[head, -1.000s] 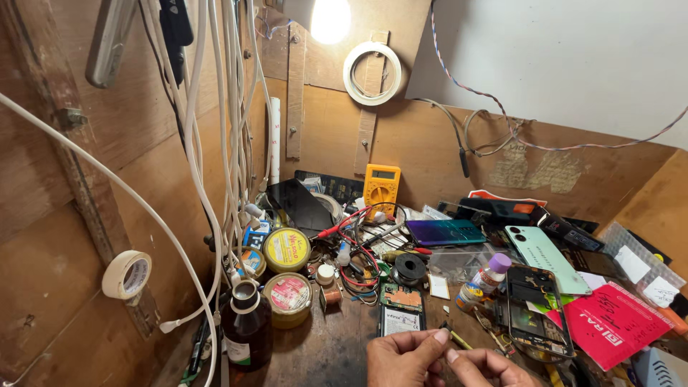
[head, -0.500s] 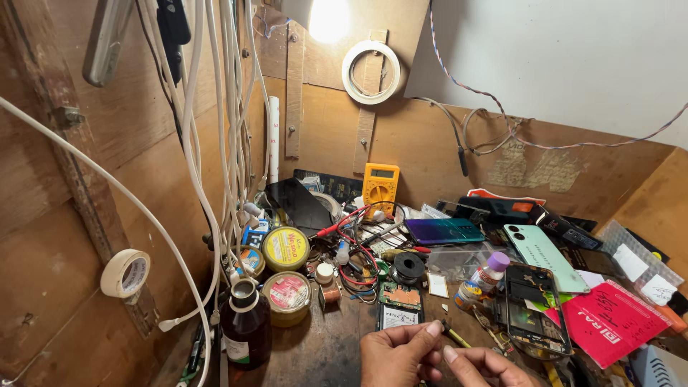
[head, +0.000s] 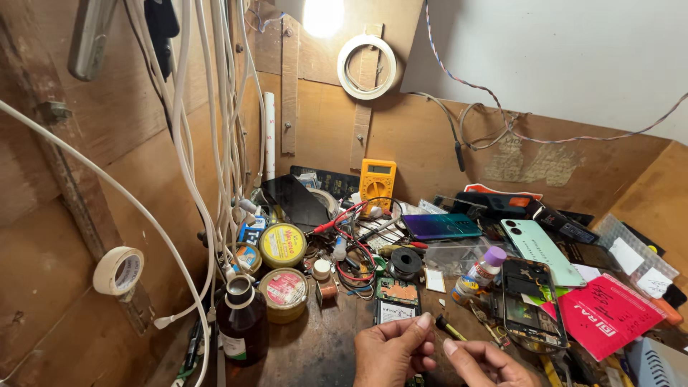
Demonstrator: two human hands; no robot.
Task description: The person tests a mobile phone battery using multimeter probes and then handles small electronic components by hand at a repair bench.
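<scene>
My left hand (head: 390,352) is at the bottom edge of the head view, thumb and forefinger pinched together and pointing up. Anything between them is too small to see. My right hand (head: 481,362) is just to its right, fingers curled, forefinger tip close to the left hand's pinch. Both hover over the dark wooden bench (head: 315,351). Right behind the fingertips lie a small green circuit board (head: 398,292) and a yellow-and-black hand tool (head: 450,328). An opened phone frame (head: 532,301) lies to the right.
A brown glass bottle (head: 242,322) and two round tins (head: 282,245) stand at the left under hanging white cables (head: 215,143). A yellow multimeter (head: 377,180), several phones (head: 441,226), a small white bottle with a purple cap (head: 479,271), a red packet (head: 606,315) and a tape roll (head: 118,270) crowd the bench.
My hands have drawn slightly apart, and the left hand's pinched fingers have lifted a little. The things on the bench have not moved.
</scene>
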